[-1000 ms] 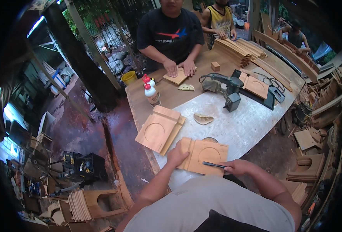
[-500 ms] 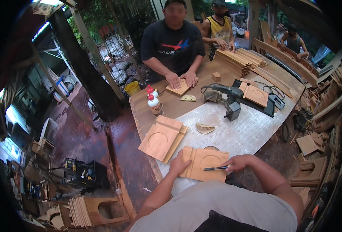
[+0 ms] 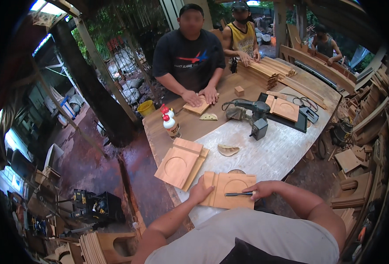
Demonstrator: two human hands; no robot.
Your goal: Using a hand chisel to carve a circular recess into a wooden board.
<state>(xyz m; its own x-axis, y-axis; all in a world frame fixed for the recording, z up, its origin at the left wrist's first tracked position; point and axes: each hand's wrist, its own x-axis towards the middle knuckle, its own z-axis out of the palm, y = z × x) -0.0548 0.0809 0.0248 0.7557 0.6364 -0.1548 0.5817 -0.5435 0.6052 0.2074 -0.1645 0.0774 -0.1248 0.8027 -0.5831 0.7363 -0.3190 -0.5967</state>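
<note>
My left hand (image 3: 201, 192) is closed around the left edge of a light wooden board (image 3: 236, 203). The board has a round recess and a straight groove across its left part. In my right hand (image 3: 263, 189) is a slim dark tool (image 3: 237, 194) with a narrow, straight shaft; its exact kind cannot be made out. It lies across the board's face, just below the round recess. To the left of the board, a stack of similar grooved boards (image 3: 175, 166) rests on the table. A curved piece of wood (image 3: 228, 150) lies beyond my board.
Glue-like white bottles with red caps (image 3: 171, 126) stand at the table's left. A power sander (image 3: 257, 115) sits mid-table, beside a black tray (image 3: 286, 118) holding a board. Across the table, a person's hands (image 3: 202, 97) press on another board. Wooden strips (image 3: 264, 72) are piled at the far side.
The whole view has shifted slightly. The tool in my right hand sits a little nearer to me on the board. My left hand keeps its hold.
</note>
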